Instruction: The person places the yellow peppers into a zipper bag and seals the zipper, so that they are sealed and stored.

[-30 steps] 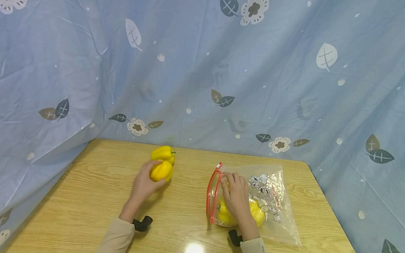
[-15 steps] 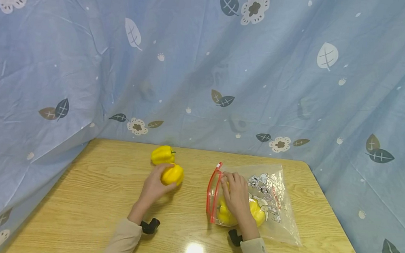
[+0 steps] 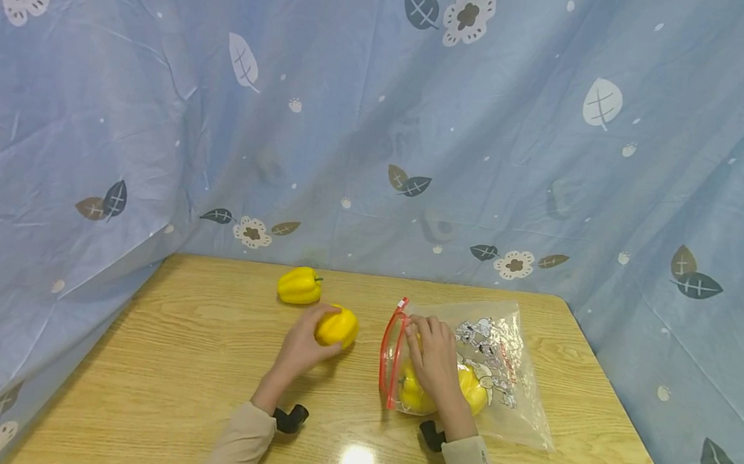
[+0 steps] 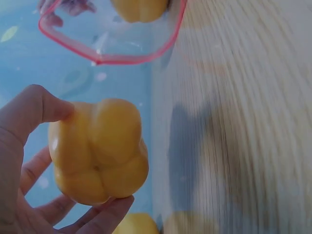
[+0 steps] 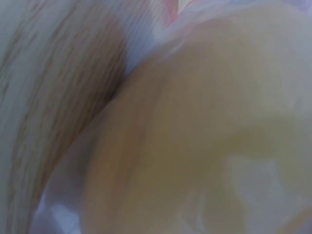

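Observation:
A yellow bell pepper is in the grip of my left hand, thumb and fingers on its sides. In the left wrist view the held bell pepper shows its lobed end, and its shadow falls on the table. My right hand holds the upper layer of a clear zip bag near its red zipper edge. The bag's mouth gapes toward the left hand, its red rim making a loop. Inside lie yellow bell peppers, partly hidden by the right hand. Bagged yellow fills the right wrist view.
Another yellow bell pepper lies near the back edge of the wooden table. A blue patterned curtain hangs behind and along both sides. A black wrist mount sits by the left sleeve.
My left hand has carried the yellow bell pepper rightward toward the bag, away from the one at the back. The right hand and the bag have stayed in place.

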